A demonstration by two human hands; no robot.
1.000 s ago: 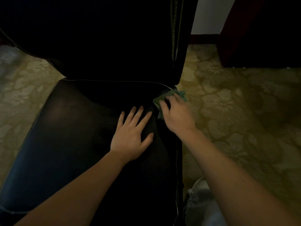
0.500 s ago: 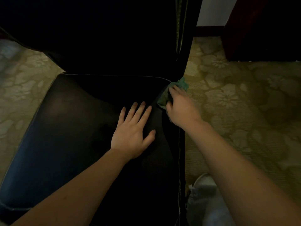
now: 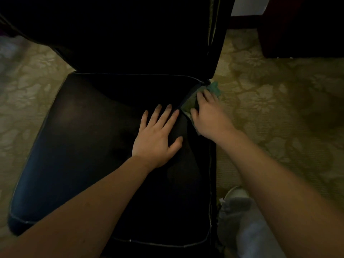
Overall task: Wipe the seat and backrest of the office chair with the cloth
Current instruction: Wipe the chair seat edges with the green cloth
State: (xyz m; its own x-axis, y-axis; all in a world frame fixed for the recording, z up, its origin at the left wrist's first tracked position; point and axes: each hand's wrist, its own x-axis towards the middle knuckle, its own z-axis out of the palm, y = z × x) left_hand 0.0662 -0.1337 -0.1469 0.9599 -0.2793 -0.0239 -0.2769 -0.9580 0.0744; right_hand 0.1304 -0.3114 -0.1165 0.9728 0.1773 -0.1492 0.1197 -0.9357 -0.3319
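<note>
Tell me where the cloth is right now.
The green cloth lies under the right hand at the seat's back right corner, just below the backrest.

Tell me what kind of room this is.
Probably a hotel room or carpeted office: patterned floral carpet, a black padded chair and dark wooden furniture by a pale wall.
</note>
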